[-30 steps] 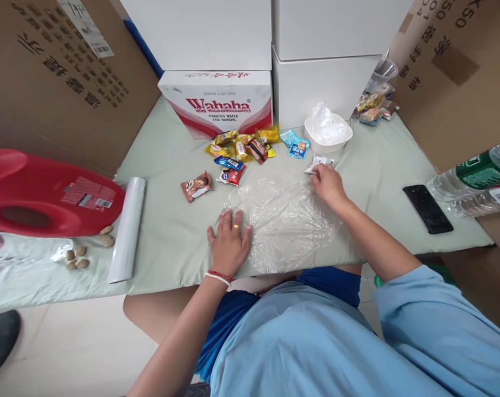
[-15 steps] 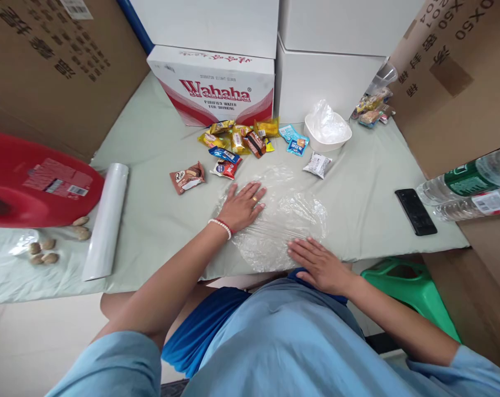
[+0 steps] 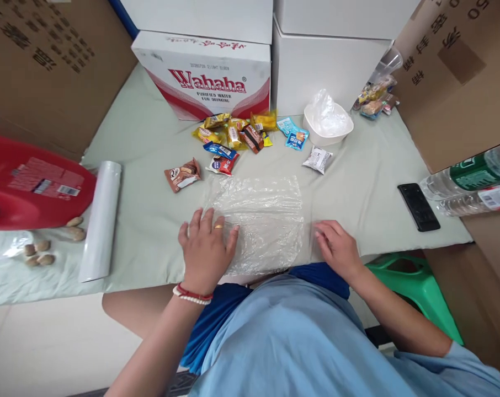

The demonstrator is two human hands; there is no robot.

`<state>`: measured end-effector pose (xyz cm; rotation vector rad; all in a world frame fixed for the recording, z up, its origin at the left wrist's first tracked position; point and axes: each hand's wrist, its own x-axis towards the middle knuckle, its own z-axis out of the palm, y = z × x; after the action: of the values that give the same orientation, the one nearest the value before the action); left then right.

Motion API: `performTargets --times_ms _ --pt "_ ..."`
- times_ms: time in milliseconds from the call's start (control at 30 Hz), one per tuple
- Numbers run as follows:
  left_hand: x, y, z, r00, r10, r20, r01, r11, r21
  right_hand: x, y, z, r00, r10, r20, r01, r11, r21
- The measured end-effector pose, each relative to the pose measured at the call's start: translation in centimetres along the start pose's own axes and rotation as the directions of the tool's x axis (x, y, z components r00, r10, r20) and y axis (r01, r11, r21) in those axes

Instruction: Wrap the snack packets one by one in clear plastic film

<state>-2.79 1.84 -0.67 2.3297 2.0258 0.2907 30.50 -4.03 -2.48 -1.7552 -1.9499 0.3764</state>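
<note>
A thin, crinkled piece of clear plastic film (image 3: 266, 220) lies spread near the table's front edge, roughly rectangular with creases across it. My left hand (image 3: 206, 248) rests palm down over its left side, fingers spread and the thumb on the film. At the film's right edge, my right hand (image 3: 336, 248) has its fingers curled in, with the faint plastic edge reaching its fingertips. Just beyond the film lie a brown snack packet (image 3: 182, 175), a red-and-white packet (image 3: 222, 164) and a small white packet (image 3: 317, 159).
Yellow-wrapped snacks (image 3: 235, 135), blue sachets (image 3: 296, 139) and a white bowl (image 3: 328, 132) stand before white boxes (image 3: 208, 77). A white roll (image 3: 101, 220), peanuts (image 3: 45, 259) and a red jug (image 3: 30, 182) are left; a phone (image 3: 419, 207) and bottles (image 3: 477, 176) are right.
The film has gone from a crumpled, rounded spread to a flatter rectangle. My left hand has moved left and nearer me; my right hand has shifted right and curled its fingers.
</note>
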Motion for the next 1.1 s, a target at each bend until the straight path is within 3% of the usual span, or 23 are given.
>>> performTargets --times_ms 100,167,267,367,433,500,567,633,700,800,967,1100 --pt "1.6 -1.6 1.2 0.992 0.119 0.048 -0.117 0.992 -0.055 0.6 -2.5 1.6 0.963 0.232 0.137 -0.238 0.971 0.025" --pt "2.3 -2.4 2.4 0.988 0.115 0.098 -0.108 0.991 -0.074 1.2 -3.2 2.4 0.927 0.317 0.198 -0.323 0.947 -0.006" --pt "2.4 -2.9 3.7 0.992 0.048 0.121 -0.038 0.996 -0.078 2.2 -3.5 3.2 0.922 0.297 0.248 -0.319 0.946 0.055" --pt "2.2 -2.7 4.0 0.994 0.037 0.105 -0.028 0.996 -0.079 3.0 -3.5 3.3 0.935 0.277 0.221 -0.34 0.875 0.344" --pt "2.1 -2.7 3.9 0.994 0.048 0.097 -0.04 0.995 -0.088 3.4 -3.8 3.0 0.898 0.342 0.276 -0.439 0.685 0.581" --pt "2.1 -2.7 3.8 0.995 0.054 0.089 -0.045 0.994 -0.097 3.7 -4.2 2.6 0.818 0.389 0.424 -0.565 0.401 0.721" --pt "2.1 -2.7 3.8 0.995 0.053 0.081 -0.044 0.994 -0.103 3.8 -4.8 2.1 0.742 0.387 0.547 -0.639 0.162 0.752" --pt "2.1 -2.7 3.8 0.996 0.051 0.076 -0.042 0.993 -0.107 3.9 -5.3 1.8 0.698 0.382 0.606 -0.669 0.045 0.742" --pt "2.1 -2.7 3.8 0.996 0.05 0.073 -0.041 0.993 -0.11 3.8 -5.7 1.8 0.663 0.378 0.645 -0.701 0.014 0.713" --pt "2.1 -2.6 3.7 0.996 0.054 0.074 -0.045 0.993 -0.113 3.4 -5.6 2.1 0.614 0.36 0.702 -0.763 0.042 0.645" --pt "2.0 -2.7 3.7 0.995 0.054 0.083 -0.045 0.994 -0.103 2.3 -4.7 2.0 0.563 0.35 0.749 -0.815 0.082 0.574" --pt "2.0 -2.7 3.7 0.995 0.062 0.082 -0.053 0.993 -0.107 1.9 -4.7 1.3 0.536 0.358 0.764 -0.826 0.036 0.562"
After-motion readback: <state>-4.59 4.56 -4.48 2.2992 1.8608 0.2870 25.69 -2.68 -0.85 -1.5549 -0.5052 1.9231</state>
